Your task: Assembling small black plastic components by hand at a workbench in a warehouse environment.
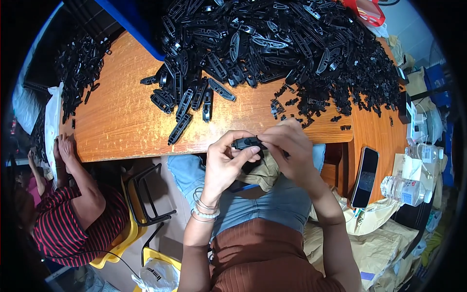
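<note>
My left hand grips a long black plastic part between thumb and fingers, just off the table's front edge and above my lap. At the part's right end my right hand is closed in a pinch, its fingertips touching or nearly touching it. Whatever those fingertips hold is too small and hidden to make out. Beyond my hands, a big heap of similar long black plastic parts covers the far side of the table. To its right spreads a pile of small black plastic pieces.
The wooden table carries a blue bin and another black pile at left. A phone and plastic bottles lie at right. Another person in a striped shirt sits at left, near a yellow chair.
</note>
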Demonstrator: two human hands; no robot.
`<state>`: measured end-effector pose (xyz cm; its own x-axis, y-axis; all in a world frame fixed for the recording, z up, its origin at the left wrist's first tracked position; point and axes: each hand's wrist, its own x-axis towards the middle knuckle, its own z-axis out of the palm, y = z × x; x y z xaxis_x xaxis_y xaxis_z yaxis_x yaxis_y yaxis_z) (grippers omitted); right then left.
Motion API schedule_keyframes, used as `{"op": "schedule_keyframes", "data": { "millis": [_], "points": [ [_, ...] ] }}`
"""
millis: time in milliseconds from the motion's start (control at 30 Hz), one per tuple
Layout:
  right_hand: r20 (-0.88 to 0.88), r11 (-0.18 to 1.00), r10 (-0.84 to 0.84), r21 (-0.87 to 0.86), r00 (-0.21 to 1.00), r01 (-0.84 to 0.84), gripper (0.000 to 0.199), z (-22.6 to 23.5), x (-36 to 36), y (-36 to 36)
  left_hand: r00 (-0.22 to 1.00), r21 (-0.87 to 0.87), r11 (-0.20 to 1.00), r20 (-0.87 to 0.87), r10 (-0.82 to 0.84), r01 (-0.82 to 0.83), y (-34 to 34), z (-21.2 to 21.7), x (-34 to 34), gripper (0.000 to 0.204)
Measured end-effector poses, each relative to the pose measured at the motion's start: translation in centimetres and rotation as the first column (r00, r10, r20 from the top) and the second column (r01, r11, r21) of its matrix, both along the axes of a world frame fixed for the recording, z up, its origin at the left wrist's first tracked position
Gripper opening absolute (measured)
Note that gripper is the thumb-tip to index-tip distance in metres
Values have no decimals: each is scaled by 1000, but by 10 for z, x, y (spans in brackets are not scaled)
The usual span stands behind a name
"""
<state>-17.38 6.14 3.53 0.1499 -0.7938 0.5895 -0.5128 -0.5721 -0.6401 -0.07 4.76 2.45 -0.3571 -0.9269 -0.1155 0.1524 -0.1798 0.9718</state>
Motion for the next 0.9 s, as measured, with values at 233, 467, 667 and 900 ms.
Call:
{"op": "schedule_keyframes", "data": {
  "millis": [233, 467, 667, 900],
  "points": [
    [44, 990, -22, 140, 999, 16, 20, -3, -1, 7, 996, 36, 998, -63, 56, -54, 3, 4, -7, 21],
    [404, 806, -109, 570, 908, -157, 22, -17, -3, 17, 995, -69, 998, 95, 12, -6, 6, 7, -2, 17],
    [412, 658, 67, 667, 909, -351, 20, -22, -20, 22, 979, -112, 991, 201, -44, 67, -8, -2, 21, 20],
    [43, 925, -174, 349, 984, 148, 9, -11, -22, -14, 312, -773, 630, 619, 721, 80, -56, -7, 24, 24]
  ]
}}
